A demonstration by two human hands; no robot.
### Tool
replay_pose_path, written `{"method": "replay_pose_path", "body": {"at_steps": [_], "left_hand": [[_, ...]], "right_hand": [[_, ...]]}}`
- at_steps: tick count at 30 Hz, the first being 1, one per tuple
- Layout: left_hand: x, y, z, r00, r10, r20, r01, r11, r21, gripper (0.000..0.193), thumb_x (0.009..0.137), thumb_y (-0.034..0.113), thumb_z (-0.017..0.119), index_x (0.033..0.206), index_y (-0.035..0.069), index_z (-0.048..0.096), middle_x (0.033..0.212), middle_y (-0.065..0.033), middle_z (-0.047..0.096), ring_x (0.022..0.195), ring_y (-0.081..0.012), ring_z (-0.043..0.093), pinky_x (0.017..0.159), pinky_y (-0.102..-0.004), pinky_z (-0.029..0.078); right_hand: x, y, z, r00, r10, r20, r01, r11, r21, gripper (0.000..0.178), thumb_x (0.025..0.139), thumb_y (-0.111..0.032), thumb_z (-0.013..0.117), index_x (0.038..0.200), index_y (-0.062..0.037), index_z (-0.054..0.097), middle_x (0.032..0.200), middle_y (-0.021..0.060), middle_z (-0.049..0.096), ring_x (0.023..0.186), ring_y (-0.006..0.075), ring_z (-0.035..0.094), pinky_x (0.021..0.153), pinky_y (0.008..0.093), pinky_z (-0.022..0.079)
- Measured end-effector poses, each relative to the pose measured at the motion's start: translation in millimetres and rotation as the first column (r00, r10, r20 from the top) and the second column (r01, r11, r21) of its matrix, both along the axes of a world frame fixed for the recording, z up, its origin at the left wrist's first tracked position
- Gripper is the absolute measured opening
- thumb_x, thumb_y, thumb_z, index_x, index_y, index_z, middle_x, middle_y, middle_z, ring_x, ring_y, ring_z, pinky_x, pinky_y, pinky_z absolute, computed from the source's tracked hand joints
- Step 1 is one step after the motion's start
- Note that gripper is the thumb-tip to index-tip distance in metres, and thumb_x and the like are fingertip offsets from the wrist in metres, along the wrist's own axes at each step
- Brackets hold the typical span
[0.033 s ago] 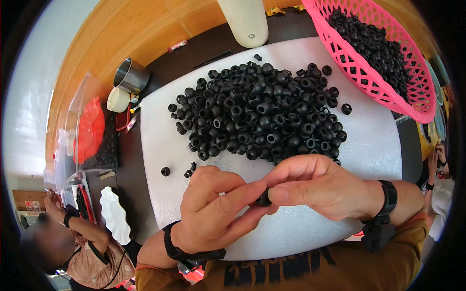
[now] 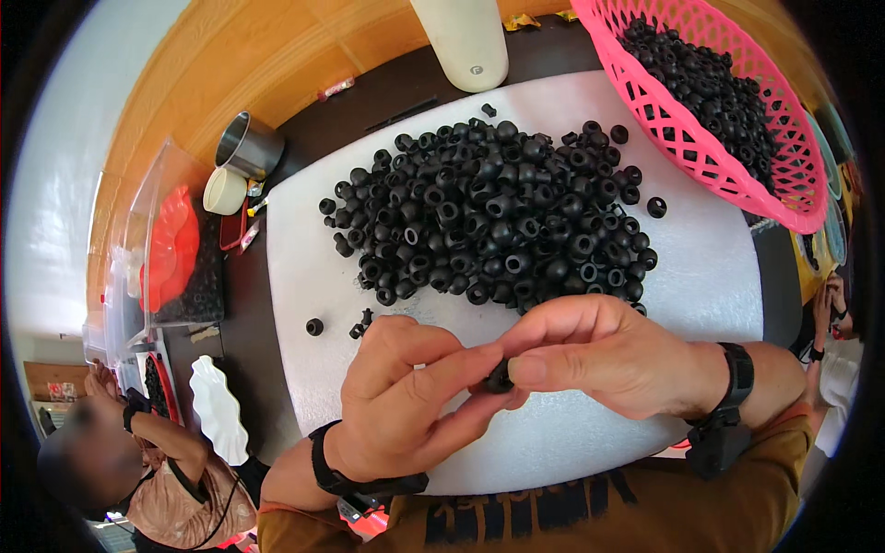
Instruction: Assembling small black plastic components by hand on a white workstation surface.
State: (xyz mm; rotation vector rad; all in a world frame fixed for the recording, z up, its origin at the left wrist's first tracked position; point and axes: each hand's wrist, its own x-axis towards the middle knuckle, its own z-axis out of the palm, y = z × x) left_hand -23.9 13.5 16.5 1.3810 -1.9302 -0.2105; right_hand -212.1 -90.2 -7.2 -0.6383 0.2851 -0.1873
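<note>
Near the front of a white foam sheet (image 2: 701, 276), my left hand (image 2: 401, 396) and my right hand (image 2: 604, 359) meet at the fingertips. Both pinch one small round black rubbery part (image 2: 500, 376), mostly covered by the fingers. Just beyond the hands lies a wide heap of black parts (image 2: 498, 217), hollow and ball-like, many with a round opening. To the left of the heap, a single black part (image 2: 314, 326) lies apart, and a few smaller black pieces (image 2: 361, 324) sit by my left hand.
A pink lattice basket (image 2: 802, 198) of black parts stands at the far right. A pale cylindrical container (image 2: 466, 46) is at the back. On the left are a metal cup (image 2: 249, 146), a clear bin (image 2: 152, 249) and a white wavy-edged tray (image 2: 217, 410). Another person (image 2: 180, 470) sits at lower left.
The black part has turned slightly between my fingertips, and a little more of it shows. My hands have barely shifted.
</note>
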Motion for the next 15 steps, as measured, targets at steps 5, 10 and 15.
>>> {"method": "replay_pose_path", "body": {"at_steps": [5, 10, 15], "left_hand": [[0.5, 2.5, 4.0, 0.971, 0.029, -0.239, 0.012, 0.985, 0.17, 0.042, 0.068, 0.0, 0.077, 0.109, 0.004, 0.066, 0.093, -0.0072, 0.058, 0.071, -0.0128, 0.055, 0.06, -0.023, 0.045], [1.6, 6.4, 3.9, 0.972, 0.034, -0.233, 0.015, 0.978, 0.206, 0.037, 0.074, 0.002, 0.072, 0.111, 0.002, 0.065, 0.097, -0.0082, 0.055, 0.078, -0.0134, 0.054, 0.064, -0.0226, 0.046], [1.1, 7.2, 4.8, 0.973, 0.05, -0.227, 0.009, 0.968, 0.251, 0.031, 0.079, 0.008, 0.068, 0.11, 0.001, 0.065, 0.099, -0.0089, 0.053, 0.084, -0.0157, 0.053, 0.069, -0.0241, 0.045]], "right_hand": [[-1.3, 0.2, 4.1, 0.997, 0.072, -0.027, -0.073, 0.997, -0.002, 0.029, 0.097, -0.024, 0.054, 0.114, -0.0006, 0.061, 0.102, 0.007, 0.066, 0.094, 0.0139, 0.062, 0.083, 0.0288, 0.049], [-1.3, 0.5, 1.3, 0.995, 0.102, -0.004, -0.102, 0.995, -0.02, 0.031, 0.098, -0.026, 0.053, 0.113, -0.0003, 0.061, 0.102, 0.0071, 0.066, 0.093, 0.0133, 0.061, 0.083, 0.0284, 0.049], [-1.7, 1.4, 1.2, 0.995, 0.1, -0.012, -0.101, 0.994, -0.03, 0.031, 0.098, -0.026, 0.054, 0.113, 0.0003, 0.062, 0.102, 0.0074, 0.066, 0.092, 0.013, 0.061, 0.084, 0.0284, 0.049]]}}
